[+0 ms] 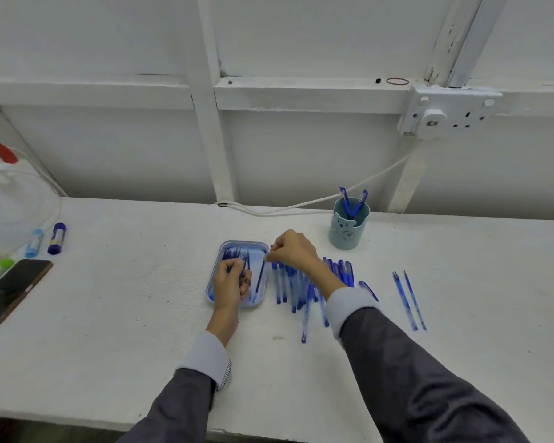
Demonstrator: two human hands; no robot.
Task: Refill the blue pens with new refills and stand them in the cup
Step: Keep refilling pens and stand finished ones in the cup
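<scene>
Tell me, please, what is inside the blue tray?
The tray holds a bunch of thin blue refills at its far end and a single refill on the right. The left hand covers its near left part, so anything beneath is hidden.

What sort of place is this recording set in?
Likely a plain work or utility room: a white-painted bench against a bare panelled wall, a surface-mounted double socket with a cable, and desk stationery: pen cup, glue sticks.

The tray (212, 284) lies left of the pens (296, 290) on the table (125, 298); the cup (348, 227) stands behind them, holding two pens.
</scene>
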